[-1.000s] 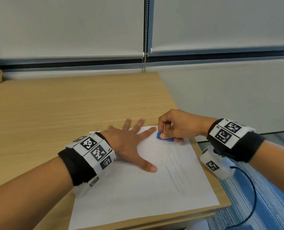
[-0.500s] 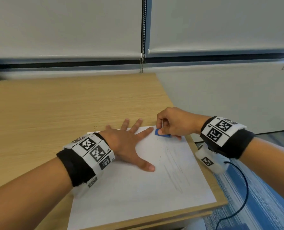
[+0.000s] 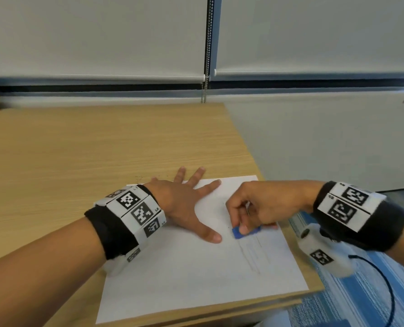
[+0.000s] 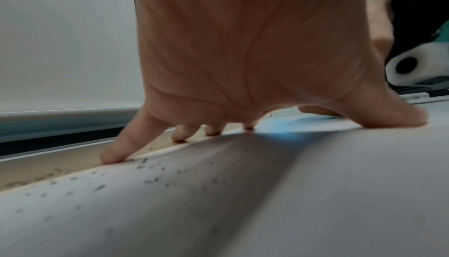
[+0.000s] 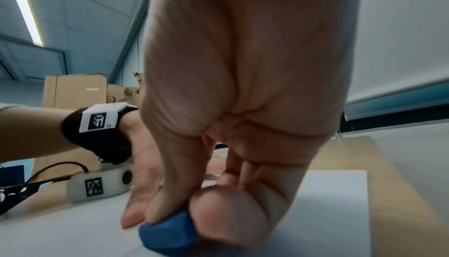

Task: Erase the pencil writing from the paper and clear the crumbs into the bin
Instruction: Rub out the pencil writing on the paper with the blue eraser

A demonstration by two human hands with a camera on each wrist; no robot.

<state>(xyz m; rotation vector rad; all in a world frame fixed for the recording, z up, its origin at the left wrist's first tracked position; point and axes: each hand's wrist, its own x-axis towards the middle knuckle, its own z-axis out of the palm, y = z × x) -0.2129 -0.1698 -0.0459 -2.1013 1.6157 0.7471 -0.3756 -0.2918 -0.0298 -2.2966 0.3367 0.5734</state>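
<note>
Blue eraser (image 3: 244,232), pinched in our right hand (image 3: 264,206), rubs the paper (image 3: 196,274) under our flat left hand (image 3: 184,204); hard strokes risk creasing it and scattering crumbs (image 4: 150,180).

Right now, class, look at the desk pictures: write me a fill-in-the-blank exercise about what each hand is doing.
1. The right hand pinches a ____ eraser.
2. The left hand lies spread flat, fingers straight, on the ____ to steady it.
3. Dark eraser crumbs lie on the sheet near the left hand's ____ finger.

Missing words: blue; paper; little
</note>
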